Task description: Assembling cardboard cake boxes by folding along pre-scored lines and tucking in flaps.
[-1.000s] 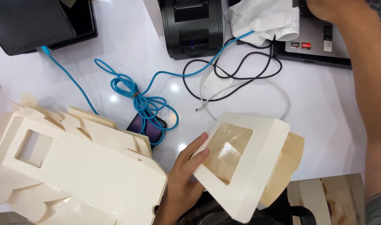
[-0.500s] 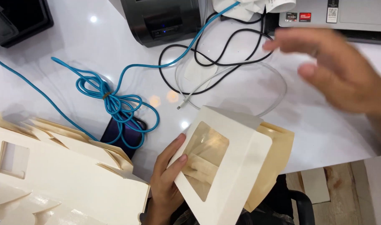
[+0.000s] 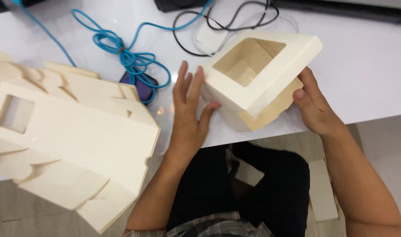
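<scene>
A cream cardboard box with a square window in its lid [image 3: 270,74] sits at the near edge of the white table [image 3: 367,74]. My left hand [image 3: 189,114] presses flat against the box's left side, thumb on its lower corner. My right hand [image 3: 314,107] grips the box's right lower side, thumb on the tan inner flap. The box is tilted, its window facing up and toward me.
A stack of flat, unfolded cream box blanks [image 3: 64,136] lies to the left, overhanging the table edge. A coiled blue cable [image 3: 125,55] and a dark purple object [image 3: 141,85] lie behind it. Black and white cables [image 3: 209,30] are beyond the box.
My right hand came down from the far right of the table and took hold of the box's right side. The box now lies flatter, held between both hands.
</scene>
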